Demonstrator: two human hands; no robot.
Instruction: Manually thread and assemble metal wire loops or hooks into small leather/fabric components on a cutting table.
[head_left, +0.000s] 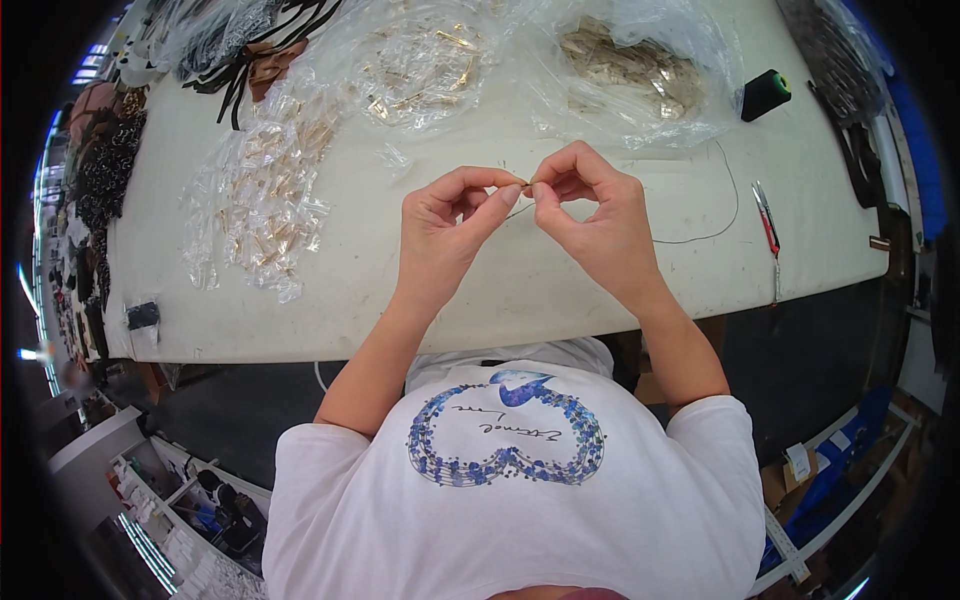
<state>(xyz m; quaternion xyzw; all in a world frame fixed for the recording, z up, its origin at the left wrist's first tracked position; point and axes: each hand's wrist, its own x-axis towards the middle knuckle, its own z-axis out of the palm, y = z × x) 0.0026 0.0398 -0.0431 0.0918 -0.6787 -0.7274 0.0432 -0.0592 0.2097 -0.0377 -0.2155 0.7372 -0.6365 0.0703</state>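
Table [370, 310] off-white, faint dark specks. Tiny held piece [526, 186] looks dark gold, too small to be sure. Thread [735, 208] dark. Spool [763, 97] black, green end. Snips [770, 235]: red handles, silver blades. Packet pile [275, 195]: clear plastic, gold contents. Big bag [716, 85]: clear, whitish glare, dull gold-brown contents. Strips [238, 82] black; scrap [272, 68] beside them brown. T-shirt [330, 510] white, with a blue-purple floral ring print, dark script inside, blue motif at the ring's edge. Crate [835, 470] blue.
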